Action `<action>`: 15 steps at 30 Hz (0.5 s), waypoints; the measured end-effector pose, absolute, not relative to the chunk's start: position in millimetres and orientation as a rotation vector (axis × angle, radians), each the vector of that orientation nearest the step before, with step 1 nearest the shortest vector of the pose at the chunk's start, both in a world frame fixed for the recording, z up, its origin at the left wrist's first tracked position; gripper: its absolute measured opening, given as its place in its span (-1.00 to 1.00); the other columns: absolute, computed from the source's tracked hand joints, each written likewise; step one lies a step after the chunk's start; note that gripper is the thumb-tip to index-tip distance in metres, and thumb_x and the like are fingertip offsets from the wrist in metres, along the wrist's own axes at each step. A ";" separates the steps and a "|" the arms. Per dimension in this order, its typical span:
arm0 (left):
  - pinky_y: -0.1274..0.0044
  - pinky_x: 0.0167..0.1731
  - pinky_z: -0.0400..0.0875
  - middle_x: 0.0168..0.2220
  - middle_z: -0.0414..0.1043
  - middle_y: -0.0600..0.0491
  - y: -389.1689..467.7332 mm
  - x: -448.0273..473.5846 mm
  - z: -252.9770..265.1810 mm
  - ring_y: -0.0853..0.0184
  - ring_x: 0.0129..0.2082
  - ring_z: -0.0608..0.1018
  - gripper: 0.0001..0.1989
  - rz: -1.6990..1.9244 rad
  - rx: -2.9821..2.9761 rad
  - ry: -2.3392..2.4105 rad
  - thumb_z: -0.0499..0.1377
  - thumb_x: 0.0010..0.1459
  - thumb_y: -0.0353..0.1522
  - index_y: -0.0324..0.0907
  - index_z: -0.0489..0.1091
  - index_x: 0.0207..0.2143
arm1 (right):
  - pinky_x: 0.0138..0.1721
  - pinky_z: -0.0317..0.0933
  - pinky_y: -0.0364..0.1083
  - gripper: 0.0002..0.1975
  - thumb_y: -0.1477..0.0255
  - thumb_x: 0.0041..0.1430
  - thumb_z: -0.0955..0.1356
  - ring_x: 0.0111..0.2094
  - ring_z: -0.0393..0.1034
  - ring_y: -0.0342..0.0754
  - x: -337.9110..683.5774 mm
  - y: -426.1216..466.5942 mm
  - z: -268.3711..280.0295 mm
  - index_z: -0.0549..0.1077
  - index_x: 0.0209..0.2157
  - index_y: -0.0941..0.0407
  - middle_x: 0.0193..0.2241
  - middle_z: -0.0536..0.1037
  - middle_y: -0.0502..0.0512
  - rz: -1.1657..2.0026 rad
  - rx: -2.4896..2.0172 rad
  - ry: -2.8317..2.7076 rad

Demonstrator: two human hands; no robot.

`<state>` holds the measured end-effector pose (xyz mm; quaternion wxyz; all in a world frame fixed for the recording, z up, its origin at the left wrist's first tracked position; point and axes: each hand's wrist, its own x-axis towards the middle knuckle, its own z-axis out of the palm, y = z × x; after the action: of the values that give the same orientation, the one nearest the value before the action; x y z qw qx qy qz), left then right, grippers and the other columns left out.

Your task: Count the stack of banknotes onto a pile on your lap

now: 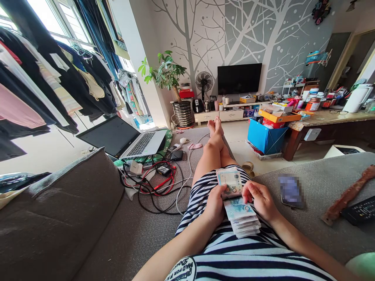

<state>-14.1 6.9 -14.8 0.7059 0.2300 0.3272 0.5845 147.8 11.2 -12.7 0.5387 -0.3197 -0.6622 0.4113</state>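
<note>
My left hand (216, 203) is closed on a stack of banknotes (230, 180) marked 10, its thumb lying over the left edge. The stack is bent, with its upper part standing away from my lap. Below it, a fanned pile of bluish banknotes (241, 214), also marked 10, spreads over the striped cloth on my lap. My right hand (260, 198) is at the right edge of the notes with thumb and fingers curled together. Whether a note is pinched between those fingertips cannot be made out.
A phone with a blurred screen (291, 191) and a black remote control (360, 210) lie on the sofa to the right. Tangled cables (158, 183) and an open laptop (125, 138) are on the left. A blue box (265, 136) stands by the table (331, 119).
</note>
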 end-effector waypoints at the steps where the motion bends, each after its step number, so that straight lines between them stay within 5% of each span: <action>1: 0.22 -0.07 0.60 -0.24 0.71 -0.14 6.4 -13.8 -13.7 -0.05 -0.13 0.71 -0.64 1.306 0.517 0.723 0.41 -0.15 -0.26 -0.24 0.58 -0.26 | -0.46 0.15 -0.06 -0.36 -0.15 0.39 0.24 -0.55 0.23 -0.05 147.5 11.7 -12.5 0.43 -0.55 0.05 -0.62 0.43 0.03 0.969 -0.772 -1.570; 9: 0.27 -0.07 0.59 -0.29 0.71 -0.11 5.6 -14.8 -15.1 0.07 -0.25 0.71 -0.68 1.319 0.562 0.769 0.41 -0.14 -0.33 -0.24 0.63 -0.26 | -0.48 0.11 -0.10 -0.36 -0.25 0.15 0.41 -0.54 0.19 -0.10 146.5 24.7 -18.4 0.34 -0.53 0.05 -0.60 0.32 -0.07 0.818 -1.033 -1.490; 15: 0.26 -0.09 0.59 -0.33 0.70 -0.10 5.6 -15.3 -15.3 0.06 -0.27 0.71 -0.67 1.307 0.566 0.766 0.41 -0.20 -0.39 -0.25 0.63 -0.28 | -0.45 0.16 -0.10 -0.41 -0.22 0.16 0.41 -0.50 0.25 -0.07 144.9 27.0 -21.9 0.37 -0.45 0.05 -0.55 0.36 -0.07 0.801 -1.051 -1.490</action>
<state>-15.3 5.6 -15.3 0.6903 0.2533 0.3427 0.5847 144.9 27.0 -21.9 0.5441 -0.4427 -0.6277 0.3375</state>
